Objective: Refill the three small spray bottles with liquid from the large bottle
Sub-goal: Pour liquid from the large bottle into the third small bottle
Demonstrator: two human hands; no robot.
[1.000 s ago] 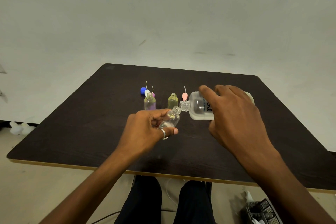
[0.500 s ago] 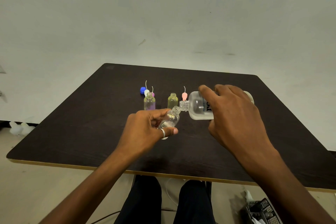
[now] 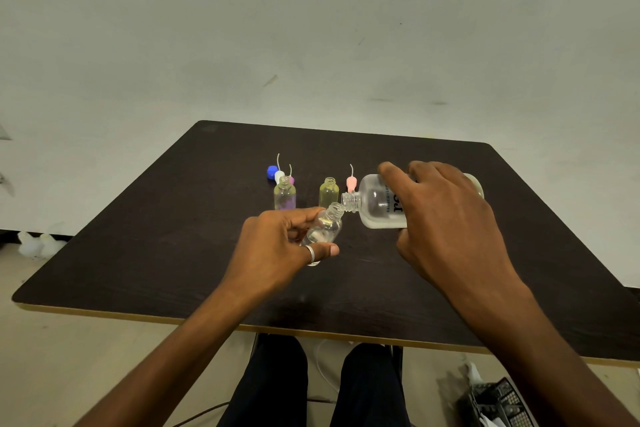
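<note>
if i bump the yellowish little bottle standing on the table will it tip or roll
The yellowish bottle probably tips easily: it stands tall and narrow on a small base on the table. Once down, its round body would likely roll. Its neck is uncapped, so any liquid inside could spill.

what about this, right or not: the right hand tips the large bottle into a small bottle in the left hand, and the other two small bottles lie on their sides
Not quite: the head view shows the purple-tinted bottle and yellow-tinted bottle standing upright. The rest holds: the right hand tips the large bottle into the small bottle in the left hand.
</note>
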